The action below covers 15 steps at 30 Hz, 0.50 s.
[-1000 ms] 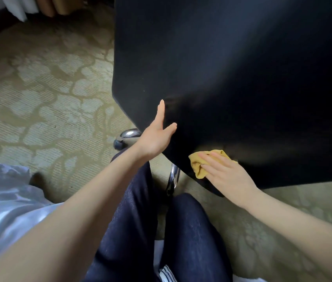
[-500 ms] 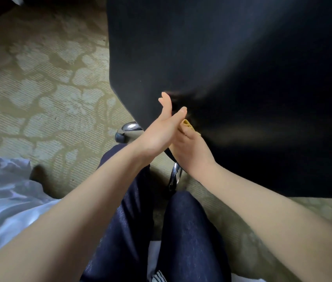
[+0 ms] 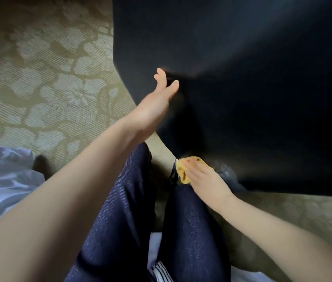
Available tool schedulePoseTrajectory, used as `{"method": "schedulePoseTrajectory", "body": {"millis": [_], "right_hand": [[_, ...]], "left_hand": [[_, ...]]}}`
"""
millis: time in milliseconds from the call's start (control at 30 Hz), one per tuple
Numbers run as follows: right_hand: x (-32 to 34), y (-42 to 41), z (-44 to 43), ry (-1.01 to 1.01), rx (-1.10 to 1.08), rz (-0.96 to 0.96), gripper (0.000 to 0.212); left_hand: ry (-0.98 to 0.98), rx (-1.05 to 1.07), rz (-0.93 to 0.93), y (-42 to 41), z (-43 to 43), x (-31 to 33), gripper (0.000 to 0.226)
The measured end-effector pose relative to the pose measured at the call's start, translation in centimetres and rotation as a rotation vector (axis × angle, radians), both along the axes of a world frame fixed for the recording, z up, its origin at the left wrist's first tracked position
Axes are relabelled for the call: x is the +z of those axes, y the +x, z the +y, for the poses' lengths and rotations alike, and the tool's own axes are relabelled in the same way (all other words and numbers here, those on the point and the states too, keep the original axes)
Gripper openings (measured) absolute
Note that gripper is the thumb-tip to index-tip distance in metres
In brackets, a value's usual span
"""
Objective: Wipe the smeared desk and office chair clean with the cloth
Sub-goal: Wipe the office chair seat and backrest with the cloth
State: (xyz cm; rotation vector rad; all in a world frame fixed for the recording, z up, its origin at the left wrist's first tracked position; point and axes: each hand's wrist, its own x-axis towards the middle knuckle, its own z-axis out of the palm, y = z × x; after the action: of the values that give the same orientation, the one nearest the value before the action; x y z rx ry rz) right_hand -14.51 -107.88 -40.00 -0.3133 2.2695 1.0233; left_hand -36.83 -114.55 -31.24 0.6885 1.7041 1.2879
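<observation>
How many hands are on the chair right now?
2. The left hand rests flat against the black chair near its left edge; the right hand holds the yellow cloth against the chair's lower edge.

One head-worn camera looks steeply down — close over the chair [image 3: 242,88] and carpet [image 3: 39,78].
</observation>
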Motion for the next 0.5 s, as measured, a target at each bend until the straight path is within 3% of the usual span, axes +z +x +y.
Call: {"method": "schedulePoseTrajectory", "body": {"millis": [100,167,267,367,433,500], "right_hand": [[1.6,3.3,0.7,-0.007,0.034,-0.046,0.059],[3.6,5.2,1.2,-0.083,0.032,-0.002,0.064],[7.5,6.0,1.1,-0.214,-0.133,0.219,0.061],[10.8,6.1,1.0,-0.317,-0.155,0.478,0.035],[13.1,5.0,0.7,-0.330,-0.161,0.609,0.041],[14.1,4.0,0.5,-0.274,-0.169,0.680,0.043]], "left_hand": [[0.068,0.109,-0.083,-0.3,-0.4,-0.4,0.061],[0.077,0.153,-0.006,0.5,-0.8,-0.1,0.065],[0.080,0.072,0.250,2.8,-1.1,-0.2,0.084],[0.028,-0.130,0.635,5.0,-2.7,-1.1,0.101],[0.006,-0.182,0.808,5.7,-3.2,-1.9,0.104],[-0.014,-0.216,0.859,6.0,-3.2,-2.3,0.103]]}}
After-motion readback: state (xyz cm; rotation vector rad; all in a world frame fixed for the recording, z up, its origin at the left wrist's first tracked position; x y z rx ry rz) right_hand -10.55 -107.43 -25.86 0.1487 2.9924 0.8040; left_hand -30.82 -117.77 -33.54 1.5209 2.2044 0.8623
